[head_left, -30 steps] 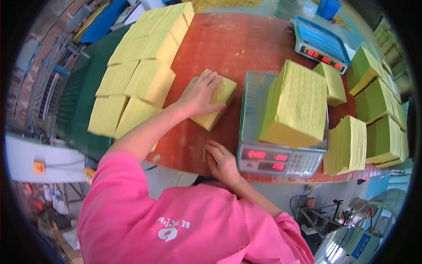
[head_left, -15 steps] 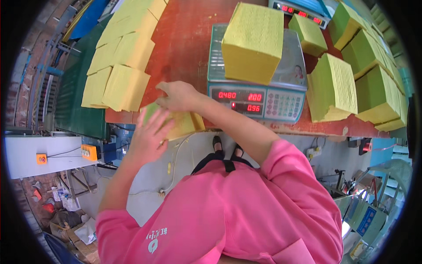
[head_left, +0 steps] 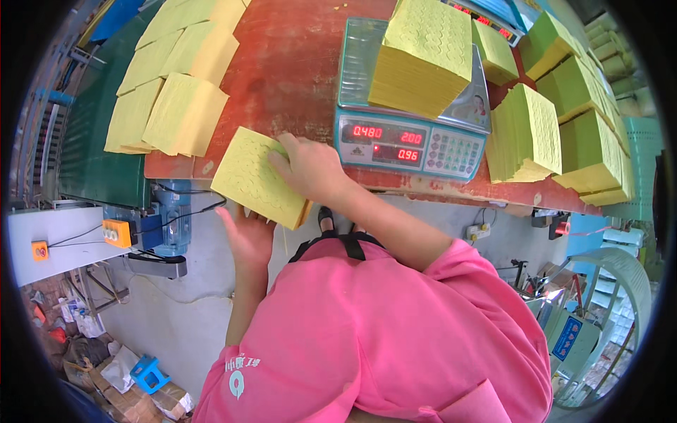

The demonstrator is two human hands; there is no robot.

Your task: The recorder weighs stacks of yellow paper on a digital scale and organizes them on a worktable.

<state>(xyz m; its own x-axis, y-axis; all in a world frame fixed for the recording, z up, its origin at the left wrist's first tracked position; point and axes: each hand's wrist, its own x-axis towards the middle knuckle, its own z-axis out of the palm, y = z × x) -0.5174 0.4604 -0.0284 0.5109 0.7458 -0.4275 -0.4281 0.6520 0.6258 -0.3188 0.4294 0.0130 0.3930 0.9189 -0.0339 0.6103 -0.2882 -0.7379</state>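
A square stack of yellow paper with a pattern of curved marks on top is tilted at the table's near edge. My left hand supports it from below, thumb sticking out and fingertips partly hidden under the paper. Across its right side lies my right hand, fingers bent against the top and edge. Right of my hands stands a teal scale with lit red digits, bearing a taller yellow paper stack.
Several yellow paper stacks lie in rows at the left of the red table. More stacks stand right of the scale, and a second scale sits behind. An orange switch box is on a white surface at left.
The held stack has risen into fuller view, its patterned top now facing up. My left hand has gone from beside it to underneath; my right hand has shifted right and down.
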